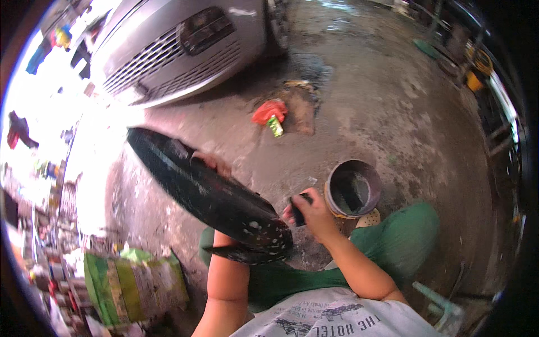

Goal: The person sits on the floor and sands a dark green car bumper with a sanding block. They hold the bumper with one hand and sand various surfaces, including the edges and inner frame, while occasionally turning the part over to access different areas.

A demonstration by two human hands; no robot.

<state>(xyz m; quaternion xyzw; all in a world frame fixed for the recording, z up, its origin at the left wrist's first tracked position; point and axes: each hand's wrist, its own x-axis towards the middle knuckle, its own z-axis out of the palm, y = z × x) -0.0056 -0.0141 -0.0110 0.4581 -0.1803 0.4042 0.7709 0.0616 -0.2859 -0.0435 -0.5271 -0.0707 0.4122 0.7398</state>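
A long, glossy black curved panel (208,194), shaped like a motorcycle mudguard, slants across the space in front of me. Its near end carries pale spots and a fin-like flap. My left hand (216,164) grips the panel's upper edge from behind, so only part of the fingers shows. Just right of the panel's near end, my right hand (313,212) is closed round a small dark block (297,210), whose exact kind I cannot make out. Whether the block touches the panel is unclear. A round bucket (332,194) with something dark inside stands beyond my right hand.
The grey front of a car (168,62) stands at the far left. An orange-red plastic bag (270,111) and a green packet (275,126) lie on the wet concrete floor (387,101). Nearer me are a green sack (106,286) at left and a pale green stool (443,306) at right.
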